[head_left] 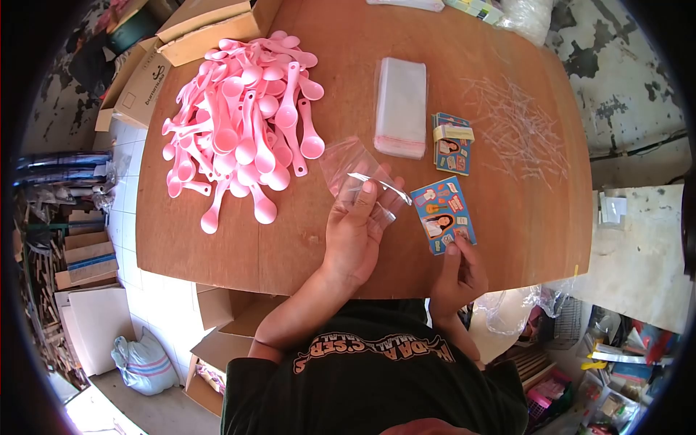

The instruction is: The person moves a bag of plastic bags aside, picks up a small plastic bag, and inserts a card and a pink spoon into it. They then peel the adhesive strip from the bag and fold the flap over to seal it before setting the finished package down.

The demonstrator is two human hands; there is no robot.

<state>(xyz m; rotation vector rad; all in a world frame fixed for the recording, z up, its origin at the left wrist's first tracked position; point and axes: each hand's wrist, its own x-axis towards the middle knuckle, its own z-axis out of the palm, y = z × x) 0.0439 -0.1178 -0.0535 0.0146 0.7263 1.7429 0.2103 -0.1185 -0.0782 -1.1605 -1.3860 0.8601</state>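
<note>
Near the middle of the wooden table, my left hand point(357, 230) holds a clear plastic bag point(353, 168) between thumb and fingers. My right hand point(460, 279) pinches the lower edge of a blue printed card point(442, 212), just right of the bag. Behind the card lies a banded stack of similar cards point(452, 154). A stack of clear bags point(401, 109) lies flat to the left of that stack. Many pink spoons point(246, 116) are heaped on the left side. Thin clear strips point(518, 127) are scattered at the right.
Cardboard boxes point(210, 29) stand at the table's back left. Bubble wrap point(527, 22) and packs lie at the far edge. Below the table's front edge point(217, 279) are open boxes point(225, 341) and a tied white sack point(145, 362). A basket and packets are at the lower right.
</note>
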